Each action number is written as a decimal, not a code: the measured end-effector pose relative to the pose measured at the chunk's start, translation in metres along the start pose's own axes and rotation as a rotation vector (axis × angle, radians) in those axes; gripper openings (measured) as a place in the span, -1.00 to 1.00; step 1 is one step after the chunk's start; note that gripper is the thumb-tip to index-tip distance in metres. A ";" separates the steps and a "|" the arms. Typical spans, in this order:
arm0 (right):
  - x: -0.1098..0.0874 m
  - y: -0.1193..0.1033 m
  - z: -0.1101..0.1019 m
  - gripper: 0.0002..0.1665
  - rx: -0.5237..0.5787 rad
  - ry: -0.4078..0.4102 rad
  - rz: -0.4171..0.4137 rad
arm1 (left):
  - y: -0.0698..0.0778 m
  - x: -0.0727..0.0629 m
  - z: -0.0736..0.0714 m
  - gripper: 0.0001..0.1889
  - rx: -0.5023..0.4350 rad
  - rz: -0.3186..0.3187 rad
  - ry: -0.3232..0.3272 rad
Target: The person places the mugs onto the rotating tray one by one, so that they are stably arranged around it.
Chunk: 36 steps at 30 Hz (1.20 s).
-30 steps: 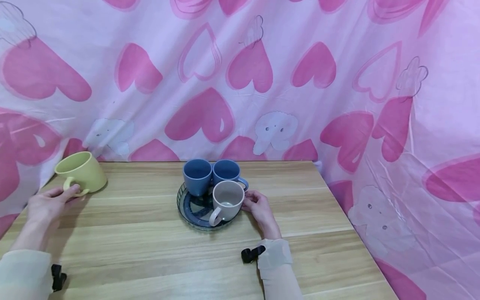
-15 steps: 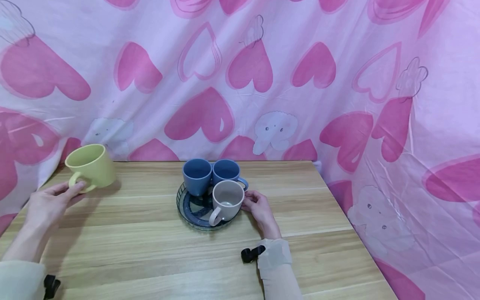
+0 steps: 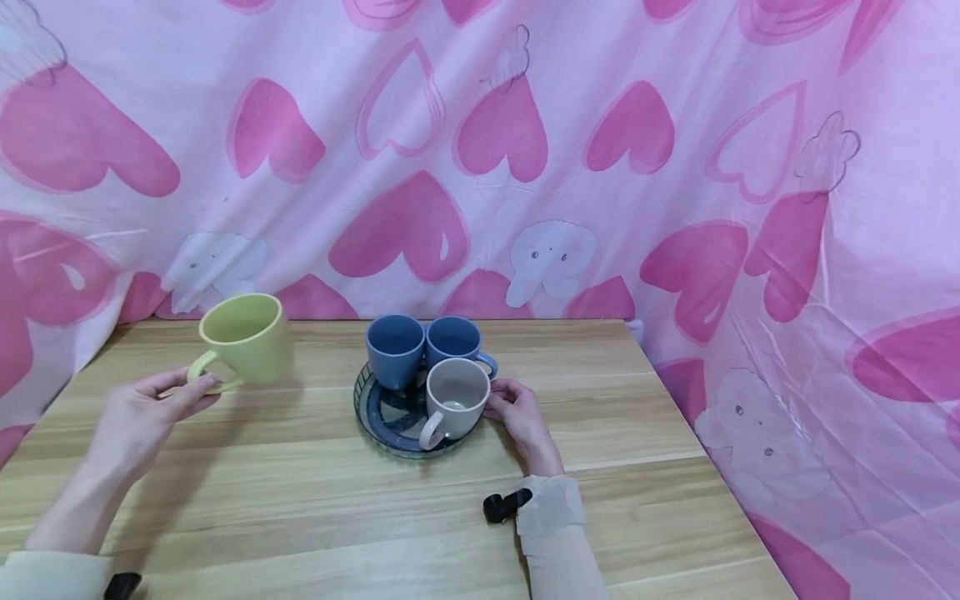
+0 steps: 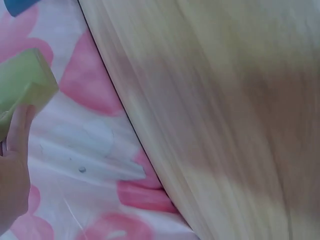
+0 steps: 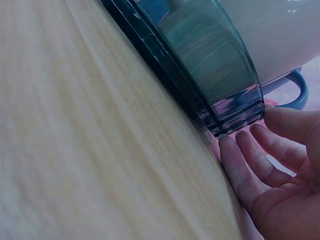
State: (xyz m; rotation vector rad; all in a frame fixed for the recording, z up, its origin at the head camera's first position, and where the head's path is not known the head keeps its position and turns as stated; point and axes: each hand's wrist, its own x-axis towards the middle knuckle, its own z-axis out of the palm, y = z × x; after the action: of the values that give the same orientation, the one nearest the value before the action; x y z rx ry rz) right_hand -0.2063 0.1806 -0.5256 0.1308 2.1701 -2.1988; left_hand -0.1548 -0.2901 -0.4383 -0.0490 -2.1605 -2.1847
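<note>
A yellow-green mug (image 3: pixel 264 348) hangs in the air above the left of the table, pinched by its handle in my left hand (image 3: pixel 142 421). In the left wrist view, the mug (image 4: pixel 30 80) is partly cut off by the frame edge. My right hand (image 3: pixel 527 427) holds the right edge of a round glass tray (image 3: pixel 361 410). In the right wrist view its fingertips are at the wall of the tray (image 5: pixel 235 115). Two blue mugs (image 3: pixel 394 354) stand at the tray's back, with a pale beige mug (image 3: pixel 450 398) at its right front, handle toward me.
The wooden table (image 3: pixel 315 517) has its back edge against a pink curtain (image 3: pixel 405 100) printed with hearts. The curtain also runs along the table's right side. A black wrist device (image 3: pixel 507 505) sits at the right sleeve.
My left hand has lifted the yellow-green mug off the table's left back corner and carried it rightward toward the tray. The right hand and the tray have stayed in place.
</note>
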 end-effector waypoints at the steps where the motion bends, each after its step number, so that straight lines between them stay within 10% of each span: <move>1: 0.000 0.000 0.000 -0.77 -0.002 0.000 0.000 | -0.001 -0.001 0.003 -0.87 0.029 0.014 -0.004; 16: -0.001 0.000 -0.001 -0.78 -0.007 0.005 0.017 | -0.004 -0.014 0.032 -0.77 0.148 0.117 -0.127; 36: 0.002 0.002 -0.001 -0.70 0.002 0.020 0.033 | -0.013 0.009 0.086 -0.69 0.193 0.133 -0.318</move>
State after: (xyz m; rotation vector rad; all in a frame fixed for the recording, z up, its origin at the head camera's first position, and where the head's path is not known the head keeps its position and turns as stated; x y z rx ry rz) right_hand -0.2078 0.1821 -0.5274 0.1884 2.1594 -2.1916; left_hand -0.1667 -0.2039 -0.4492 -0.5466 -2.4373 -1.9991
